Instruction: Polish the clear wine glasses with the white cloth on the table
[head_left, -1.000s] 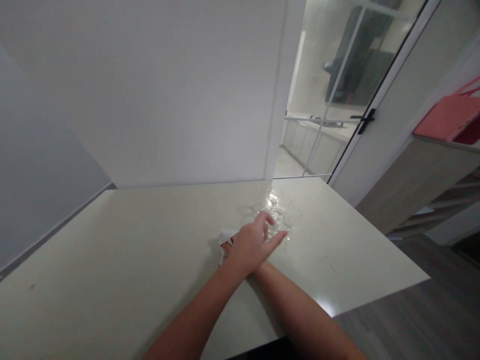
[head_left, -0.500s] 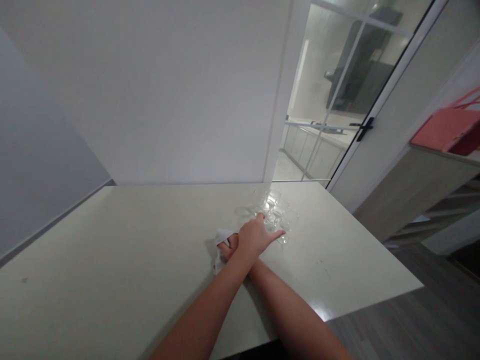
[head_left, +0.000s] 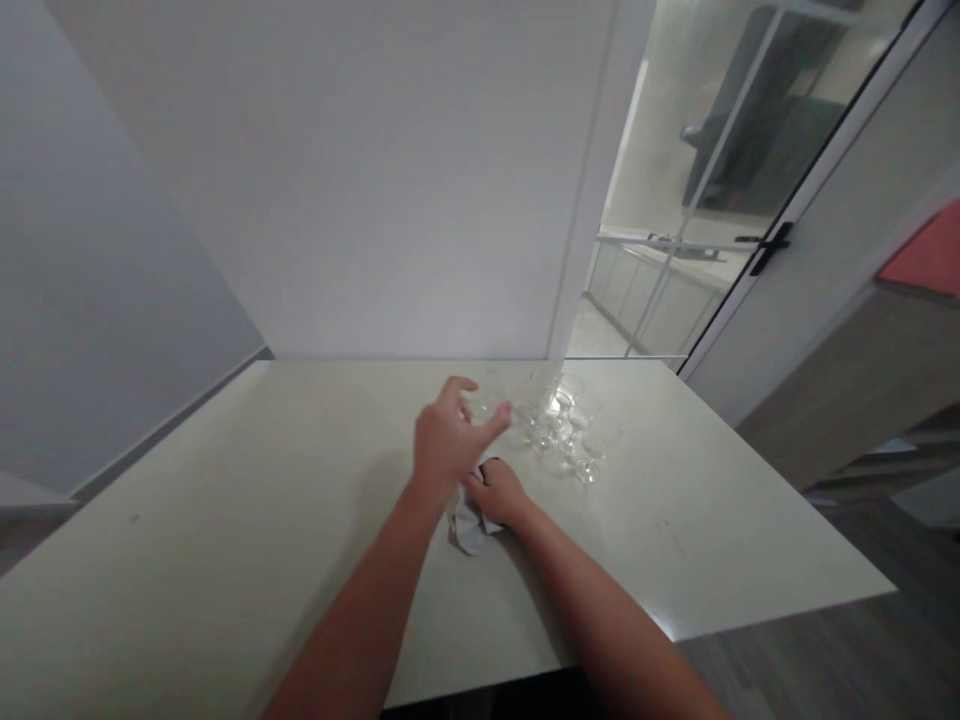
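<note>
My left hand is raised over the table, thumb and fingers curved around a clear glass. Its outline is faint, so much of its shape is hard to make out. Below and slightly right, my right hand is closed on a crumpled whitish cloth, which hangs down to the tabletop. Several clear stemmed glasses stand close together just right of my hands; their edges overlap, and a bright reflection lies among them.
The pale glossy table meets a white wall at the back. On the right are a glass-paned door with a black handle and a shelf unit carrying a pink item.
My left hand has moved left from the group of glasses, taking one with it. My forearms have uncrossed, and the right hand with the cloth now shows more fully. The view has shifted slightly left.
</note>
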